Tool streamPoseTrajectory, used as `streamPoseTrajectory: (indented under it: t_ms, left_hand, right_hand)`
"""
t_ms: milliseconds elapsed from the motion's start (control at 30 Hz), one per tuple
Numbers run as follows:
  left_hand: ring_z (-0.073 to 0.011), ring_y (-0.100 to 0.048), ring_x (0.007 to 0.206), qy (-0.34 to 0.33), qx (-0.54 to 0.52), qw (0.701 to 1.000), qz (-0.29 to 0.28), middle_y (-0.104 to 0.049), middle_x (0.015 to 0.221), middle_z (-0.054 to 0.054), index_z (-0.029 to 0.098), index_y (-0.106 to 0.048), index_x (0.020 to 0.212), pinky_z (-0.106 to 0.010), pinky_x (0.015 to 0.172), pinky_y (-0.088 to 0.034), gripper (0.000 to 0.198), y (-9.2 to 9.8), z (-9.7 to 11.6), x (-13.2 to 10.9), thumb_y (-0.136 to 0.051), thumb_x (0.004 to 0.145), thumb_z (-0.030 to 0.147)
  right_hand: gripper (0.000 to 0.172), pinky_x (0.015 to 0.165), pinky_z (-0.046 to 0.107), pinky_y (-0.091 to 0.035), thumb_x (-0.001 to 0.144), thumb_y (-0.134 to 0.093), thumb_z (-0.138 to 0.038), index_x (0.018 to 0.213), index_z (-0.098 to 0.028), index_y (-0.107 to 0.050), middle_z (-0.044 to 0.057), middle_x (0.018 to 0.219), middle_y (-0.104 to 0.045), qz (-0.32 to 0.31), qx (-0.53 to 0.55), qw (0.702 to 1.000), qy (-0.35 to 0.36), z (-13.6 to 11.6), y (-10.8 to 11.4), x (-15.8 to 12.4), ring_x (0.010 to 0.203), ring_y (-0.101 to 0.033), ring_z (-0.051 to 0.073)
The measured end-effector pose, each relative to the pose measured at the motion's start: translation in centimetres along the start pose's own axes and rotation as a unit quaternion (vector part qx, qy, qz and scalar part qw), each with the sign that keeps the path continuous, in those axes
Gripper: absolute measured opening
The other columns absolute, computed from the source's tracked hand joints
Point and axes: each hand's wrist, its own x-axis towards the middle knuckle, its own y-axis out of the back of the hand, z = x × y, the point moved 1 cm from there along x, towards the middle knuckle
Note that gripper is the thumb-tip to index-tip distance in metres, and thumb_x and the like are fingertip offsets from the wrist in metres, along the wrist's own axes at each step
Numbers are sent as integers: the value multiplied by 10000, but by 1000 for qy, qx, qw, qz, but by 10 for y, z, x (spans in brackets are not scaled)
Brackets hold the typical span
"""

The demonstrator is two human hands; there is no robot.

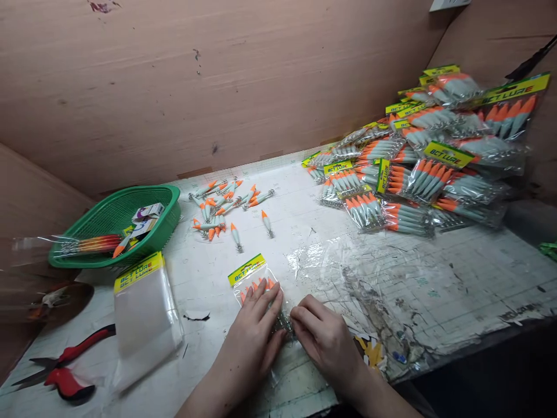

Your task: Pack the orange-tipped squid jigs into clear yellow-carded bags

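A clear plastic bag of squid lures with a yellow "BCT LURE" header lies on the table in front of me. The lures inside have orange tips and pale bodies. My left hand rests across the bag with its fingers stretched out, covering much of the lures. At the bag's lower right edge, my right hand has its fingers pinched together on the plastic; the fingertips are partly hidden. Just beyond the bag lie two single lures, one to the left and another to the right.
Loose lures form a heap farther back. Filled lure packs are piled at back right. On the left are a green basket, a stack of header bags and red-handled snips. The worn tabletop has peeling patches.
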Motion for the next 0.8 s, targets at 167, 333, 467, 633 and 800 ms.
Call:
streamPoseTrajectory:
  t_ms: [167, 333, 467, 633, 800]
  left_hand:
    - [-252, -502, 1242, 30, -114, 993, 26, -622, 1173, -138, 194, -508, 948, -418, 970, -500, 150, 8, 0, -3, -479, 826, 112]
    - [-260, -531, 1213, -11, -104, 994, 10, -652, 1157, -124, 198, -510, 870, -432, 974, -497, 144, 12, -7, 1, -432, 840, 82]
    - [-259, -564, 1173, -20, -69, 997, 40, -683, 1110, -110, 197, -520, 861, -439, 970, -496, 165, 9, -6, 5, -402, 865, 82]
    - [-256, -586, 1146, -15, -54, 993, 108, -694, 1079, -110, 194, -512, 866, -438, 983, -488, 128, -2, -2, 2, -435, 864, 92]
    - [-311, -542, 1190, -41, -26, 993, 105, -662, 1157, -135, 175, -536, 888, -524, 974, -474, 162, -6, 1, -1, -440, 836, 56]
  right_hand:
    - [213, 588, 224, -390, 912, -374, -119, 799, -172, -547, 23, 717, -501, 3, -24, 1000, -12, -2, 0, 0, 623, -488, 125]
    - [216, 579, 236, -364, 889, -379, -103, 741, -187, -511, 15, 700, -497, 1, -57, 998, -8, -4, -4, 2, 628, -483, 131]
    - [195, 579, 239, -385, 883, -370, -94, 783, -186, -509, 21, 718, -501, 2, -47, 999, -21, -5, -2, 3, 630, -493, 135]
    - [92, 539, 202, -422, 831, -490, -128, 876, -206, -470, -5, 759, -516, -50, 63, 996, -49, -3, 13, 0, 603, -508, 104]
    - [103, 506, 189, -419, 845, -468, -113, 863, -212, -444, -16, 751, -487, -45, 75, 995, -52, 6, 12, -3, 564, -498, 88]
